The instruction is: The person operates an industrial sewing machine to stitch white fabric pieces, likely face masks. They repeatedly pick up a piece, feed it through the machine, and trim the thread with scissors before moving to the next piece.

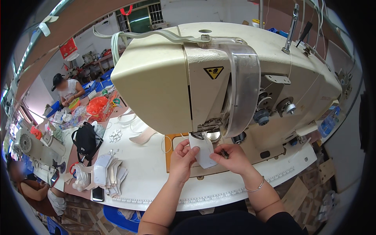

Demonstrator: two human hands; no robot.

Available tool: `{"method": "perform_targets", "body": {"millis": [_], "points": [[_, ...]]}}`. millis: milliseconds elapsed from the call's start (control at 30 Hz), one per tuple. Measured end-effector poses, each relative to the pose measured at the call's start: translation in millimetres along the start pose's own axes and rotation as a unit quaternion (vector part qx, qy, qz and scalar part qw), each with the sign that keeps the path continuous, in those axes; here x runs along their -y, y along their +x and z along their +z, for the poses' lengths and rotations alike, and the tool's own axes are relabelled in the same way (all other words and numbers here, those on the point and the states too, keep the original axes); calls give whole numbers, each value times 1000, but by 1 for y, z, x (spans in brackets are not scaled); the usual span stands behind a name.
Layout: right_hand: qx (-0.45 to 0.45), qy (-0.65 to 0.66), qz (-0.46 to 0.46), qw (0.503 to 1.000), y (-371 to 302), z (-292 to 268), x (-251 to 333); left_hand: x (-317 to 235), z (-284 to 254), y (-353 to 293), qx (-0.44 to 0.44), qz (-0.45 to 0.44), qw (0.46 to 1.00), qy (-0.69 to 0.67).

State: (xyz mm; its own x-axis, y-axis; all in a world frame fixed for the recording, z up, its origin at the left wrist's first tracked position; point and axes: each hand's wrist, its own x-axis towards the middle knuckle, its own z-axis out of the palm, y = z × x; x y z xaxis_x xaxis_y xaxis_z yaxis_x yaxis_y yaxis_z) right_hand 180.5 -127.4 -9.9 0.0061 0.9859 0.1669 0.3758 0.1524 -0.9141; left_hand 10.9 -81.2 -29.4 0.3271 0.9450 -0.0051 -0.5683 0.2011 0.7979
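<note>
A white cloth piece [203, 152] lies under the needle area of a cream sewing machine [152, 78], its near end hanging toward me. My left hand [182, 161] pinches the left edge of this piece between thumb and fingers. At its right edge, the fingertips of my right hand [235, 158] touch the cloth. A small dark metal tool [224, 153] pokes out of the curled right fingers; its kind is too hidden to make out. The machine head covers the far end of the cloth.
Stacked cloth pieces [107, 172], a phone [98, 194] and a black bag [87, 141] lie at the left. A measuring tape strip [235, 193] runs along the table's front edge. Two people sit at the left, one far [70, 89], one nearer [33, 192].
</note>
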Motion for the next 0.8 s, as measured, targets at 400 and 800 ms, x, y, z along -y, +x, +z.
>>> {"method": "perform_targets", "body": {"millis": [400, 800], "points": [[-413, -129, -486, 759, -62, -136, 206, 9, -9, 14, 54, -33, 998, -10], [-279, -668, -331, 605, 156, -167, 409, 39, -42, 11, 141, -9, 981, -134]]}}
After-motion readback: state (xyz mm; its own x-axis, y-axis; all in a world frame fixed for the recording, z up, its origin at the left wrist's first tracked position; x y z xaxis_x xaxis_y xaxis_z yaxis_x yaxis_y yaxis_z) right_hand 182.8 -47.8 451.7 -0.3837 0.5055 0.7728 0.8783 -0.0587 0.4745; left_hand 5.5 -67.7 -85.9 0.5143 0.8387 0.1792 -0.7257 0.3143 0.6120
